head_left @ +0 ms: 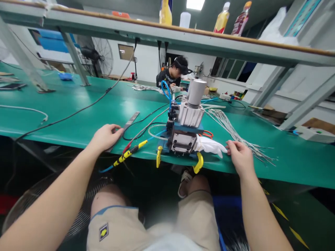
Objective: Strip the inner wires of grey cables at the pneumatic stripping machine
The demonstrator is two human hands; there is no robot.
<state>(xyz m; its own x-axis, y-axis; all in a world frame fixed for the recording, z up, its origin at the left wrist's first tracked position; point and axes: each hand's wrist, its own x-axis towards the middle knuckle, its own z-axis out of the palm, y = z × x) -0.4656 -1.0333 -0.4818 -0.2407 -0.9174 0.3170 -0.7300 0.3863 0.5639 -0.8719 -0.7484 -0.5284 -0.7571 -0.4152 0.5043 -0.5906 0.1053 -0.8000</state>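
Overhead, a white-capped bottle [222, 18] seemingly holds yellow liquid [224, 13] — left hand [106, 137] curled, right hand [241, 157] pinched — grip contents unclear.

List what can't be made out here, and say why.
All in the head view:
Middle of the metal strip: covered by the left hand.
Whether the right hand pinches anything: too small at the fingertips.
Back of the machine: hidden by its front.
Top of the yellow bottle: cut off by the upper edge.
What the co-worker handles: too small.

Machine [190, 115] blocking centre, bare mat [295, 160] rightward
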